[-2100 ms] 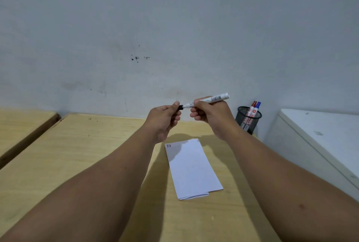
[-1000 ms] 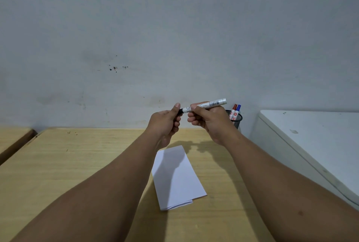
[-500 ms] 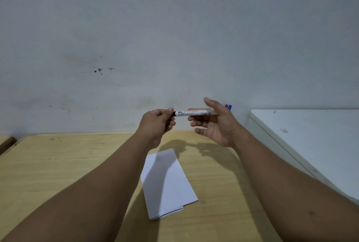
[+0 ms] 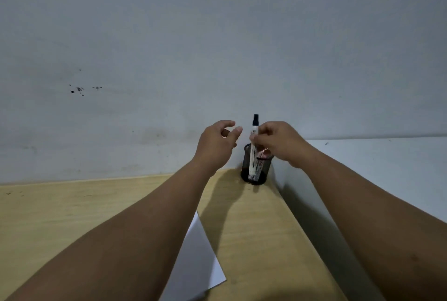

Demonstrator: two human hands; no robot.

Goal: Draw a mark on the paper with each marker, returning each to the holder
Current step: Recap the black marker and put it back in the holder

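A black mesh holder (image 4: 246,167) stands on the wooden table against the wall. A white marker with a black cap (image 4: 254,131) stands upright in it, cap up, its lower end down inside the mesh. My right hand (image 4: 278,142) pinches the marker's barrel just above the holder's rim. Other markers inside the holder show only as a reddish blur under my right hand. My left hand (image 4: 217,142) hovers just left of the marker with fingers apart, holding nothing. The folded white paper (image 4: 193,259) lies on the table below, partly covered by my left forearm.
A white cabinet top (image 4: 387,167) stands to the right of the wooden table (image 4: 254,228), a little higher than it, right beside the holder. A grey wall (image 4: 217,47) rises directly behind the holder.
The marker was held level between both hands with my left hand on its cap end. Now it is capped, upright in the holder, held by my right hand alone; my left hand has let go.
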